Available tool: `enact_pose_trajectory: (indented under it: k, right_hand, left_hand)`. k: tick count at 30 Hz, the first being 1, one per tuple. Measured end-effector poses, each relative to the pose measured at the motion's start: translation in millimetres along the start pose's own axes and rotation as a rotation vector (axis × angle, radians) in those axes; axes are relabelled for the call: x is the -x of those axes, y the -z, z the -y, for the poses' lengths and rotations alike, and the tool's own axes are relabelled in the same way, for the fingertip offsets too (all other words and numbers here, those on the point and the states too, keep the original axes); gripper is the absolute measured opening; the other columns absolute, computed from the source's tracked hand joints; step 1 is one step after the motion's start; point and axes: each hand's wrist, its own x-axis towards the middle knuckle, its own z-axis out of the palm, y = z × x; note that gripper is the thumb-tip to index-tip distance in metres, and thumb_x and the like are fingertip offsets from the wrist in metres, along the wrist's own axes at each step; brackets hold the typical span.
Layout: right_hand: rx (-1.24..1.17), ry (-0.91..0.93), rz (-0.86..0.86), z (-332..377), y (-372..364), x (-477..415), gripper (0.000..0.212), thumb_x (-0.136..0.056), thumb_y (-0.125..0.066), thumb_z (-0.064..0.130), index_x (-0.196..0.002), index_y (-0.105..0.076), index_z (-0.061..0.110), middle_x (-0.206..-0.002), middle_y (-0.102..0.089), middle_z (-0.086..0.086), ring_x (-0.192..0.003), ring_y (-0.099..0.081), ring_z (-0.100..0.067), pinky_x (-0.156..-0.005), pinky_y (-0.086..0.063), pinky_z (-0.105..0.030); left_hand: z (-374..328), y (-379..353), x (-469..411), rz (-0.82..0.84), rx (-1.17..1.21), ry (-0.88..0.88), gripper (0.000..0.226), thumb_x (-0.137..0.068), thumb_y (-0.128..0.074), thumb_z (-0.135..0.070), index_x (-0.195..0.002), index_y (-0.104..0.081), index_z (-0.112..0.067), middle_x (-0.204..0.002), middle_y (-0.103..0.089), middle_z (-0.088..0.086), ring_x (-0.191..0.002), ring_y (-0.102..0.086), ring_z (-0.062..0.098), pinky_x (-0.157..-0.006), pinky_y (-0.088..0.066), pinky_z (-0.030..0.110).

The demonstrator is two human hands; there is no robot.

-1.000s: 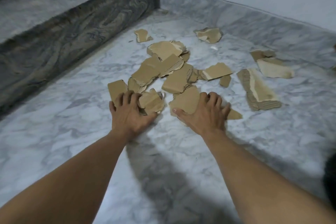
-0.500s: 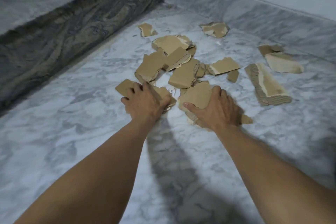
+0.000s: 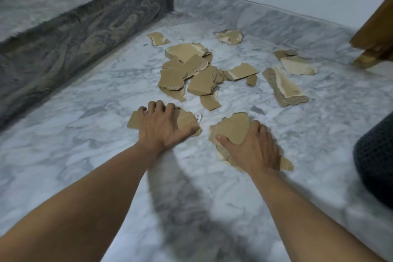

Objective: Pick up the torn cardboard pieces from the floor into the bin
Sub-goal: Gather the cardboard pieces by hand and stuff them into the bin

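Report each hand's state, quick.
Left hand: closed, gripping a cardboard piece.
Right hand: closed, gripping a cardboard stack.

Head camera, looking down, close over floor (image 3: 63,166).

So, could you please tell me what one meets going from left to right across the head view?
Grey stone step → left hand, gripping flat cardboard → right hand, gripping a torn cardboard stack → pale torn piece → dark mesh bin.
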Motion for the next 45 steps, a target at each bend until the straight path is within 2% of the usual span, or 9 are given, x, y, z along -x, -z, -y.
enact_pose_trajectory:
  k: [7, 12, 19, 25, 28, 35, 39, 42, 45]
  right_hand:
    - [0.028, -0.012, -0.005, 2.7, -3.2, 3.6, 0.099, -0.062, -0.055, 0.095, -0.119, -0.044, 0.014, -0.12, -0.058, -0.009, -0.112, -0.059, -0.031, -0.081, -0.046, -0.04]
    - [-0.004, -0.014, 0.077, -0.9, 4.4, -3.9, 0.107, -0.061, -0.057, 0.094, -0.131, -0.042, 0.015, -0.126, -0.06, -0.009, -0.115, -0.061, -0.033, -0.084, -0.048, -0.041]
    - [-0.043, -0.011, 0.118, -24.1, 61.4, -1.6, 0.111, -0.059, -0.055, 0.096, -0.135, -0.042, 0.016, -0.132, -0.059, -0.01, -0.117, -0.06, -0.035, -0.087, -0.05, -0.042]
    - [0.095, 0.053, -0.076, -54.0, 207.2, -20.2, 0.113, -0.071, -0.049, 0.093, -0.149, -0.034, 0.012, -0.142, -0.053, -0.015, -0.125, -0.055, -0.037, -0.093, -0.044, -0.044]
    - [0.135, 0.037, -0.246, -80.1, 281.7, -26.1, 0.111, -0.072, -0.044, 0.095, -0.146, -0.039, 0.012, -0.137, -0.058, -0.015, -0.12, -0.059, -0.037, -0.085, -0.044, -0.043]
    - [-0.155, -0.294, -0.57, -192.0, 378.5, -33.4, 0.076, -0.087, -0.041, 0.079, -0.126, -0.05, 0.014, -0.117, -0.064, -0.015, -0.108, -0.061, -0.038, -0.082, -0.047, -0.044]
    - [-0.191, -0.501, -0.552, -259.1, 373.0, -34.9, 0.074, -0.094, -0.034, 0.07, -0.136, -0.048, 0.011, -0.119, -0.065, -0.016, -0.107, -0.062, -0.037, -0.076, -0.044, -0.04]
    - [-0.296, -0.595, -0.466, -288.7, 371.3, -34.6, 0.058, -0.103, -0.034, 0.057, -0.135, -0.048, 0.012, -0.122, -0.062, -0.016, -0.105, -0.059, -0.035, -0.069, -0.038, -0.035]
    - [-0.469, -0.641, -0.353, -305.7, 373.1, -30.5, 0.048, -0.107, -0.037, 0.037, -0.146, -0.044, 0.01, -0.143, -0.053, -0.016, -0.127, -0.052, -0.035, -0.091, -0.041, -0.039]
  left_hand:
    - [5.1, 0.2, 4.6, 0.053, 0.086, -0.026, 0.101, -0.067, -0.033, -0.1, -0.127, -0.052, -0.022, -0.122, -0.055, 0.005, -0.109, -0.054, 0.03, -0.089, -0.043, 0.043]
    - [1.4, 8.2, 5.6, 0.156, 0.196, 0.078, 0.09, -0.067, -0.051, -0.093, -0.123, -0.049, -0.022, -0.109, -0.069, 0.006, -0.099, -0.065, 0.032, -0.069, -0.039, 0.036]
    - [-23.3, 44.5, 6.9, 0.148, 0.319, 0.014, 0.081, -0.072, -0.052, -0.09, -0.117, -0.05, -0.023, -0.106, -0.069, 0.007, -0.097, -0.063, 0.033, -0.069, -0.04, 0.037]
    - [-103.1, 144.9, -21.8, -0.021, 0.503, -0.088, 0.085, -0.072, -0.052, -0.09, -0.119, -0.053, -0.019, -0.103, -0.068, 0.007, -0.088, -0.061, 0.03, -0.072, -0.05, 0.039]
    - [-161.8, 203.9, -32.9, -0.061, 0.531, -0.153, 0.084, -0.078, -0.052, -0.085, -0.13, -0.05, -0.018, -0.115, -0.068, 0.013, -0.103, -0.063, 0.036, -0.075, -0.045, 0.038]
    - [-315.2, 301.7, -30.4, -0.15, 0.699, -0.259, 0.06, -0.088, -0.047, -0.064, -0.125, -0.052, -0.017, -0.115, -0.066, 0.01, -0.101, -0.061, 0.034, -0.076, -0.04, 0.037]
    - [-402.2, 317.8, -15.6, -0.083, 0.773, -0.286, 0.049, -0.096, -0.039, -0.051, -0.118, -0.052, -0.009, -0.102, -0.058, 0.008, -0.09, -0.055, 0.03, -0.075, -0.039, 0.036]
    - [-450.3, 311.4, -7.5, 0.046, 0.773, -0.286, 0.047, -0.101, -0.037, -0.044, -0.12, -0.055, -0.005, -0.115, -0.061, 0.018, -0.109, -0.061, 0.038, -0.085, -0.046, 0.042]
    - [-483.0, 301.5, 4.3, 0.225, 0.798, -0.284, 0.046, -0.107, -0.038, -0.032, -0.131, -0.058, 0.002, -0.133, -0.06, 0.023, -0.124, -0.056, 0.04, -0.101, -0.045, 0.044]
